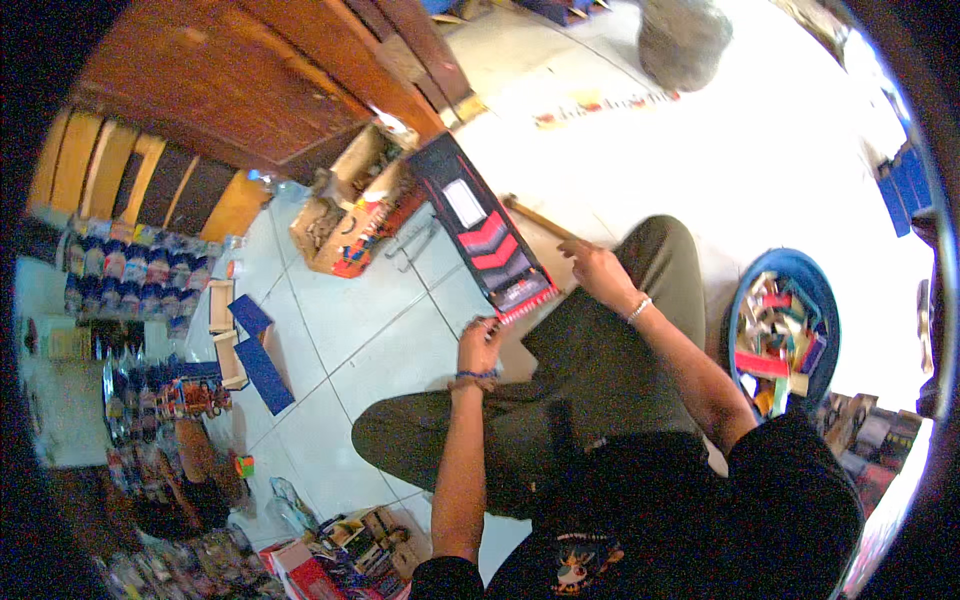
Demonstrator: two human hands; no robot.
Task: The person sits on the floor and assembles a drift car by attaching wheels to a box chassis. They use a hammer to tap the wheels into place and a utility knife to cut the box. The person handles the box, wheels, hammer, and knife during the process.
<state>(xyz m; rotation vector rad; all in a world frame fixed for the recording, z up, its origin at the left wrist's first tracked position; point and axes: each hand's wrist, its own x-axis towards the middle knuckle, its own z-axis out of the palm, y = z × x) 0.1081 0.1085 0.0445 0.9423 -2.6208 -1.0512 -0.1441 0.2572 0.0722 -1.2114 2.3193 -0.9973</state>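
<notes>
My right hand (600, 274) is closed round one end of a slim wooden stick (538, 217), which points up and to the left. My left hand (479, 347) is closed at the near corner of a long black panel (480, 230); its fingers seem to pinch something small and dark that I cannot make out. The panel bears red and grey chevrons and a white rectangle, with a red and white strip along its near edge. It lies slanted on the tiles, just beyond my crossed legs.
An open cardboard box (345, 215) of odds and ends stands left of the panel. A blue tub (733, 330) of coloured scraps is at my right. Blue and wooden pieces (262, 372) lie left, near stacked bottles (130, 270). A grey rounded object (685, 40) sits far ahead.
</notes>
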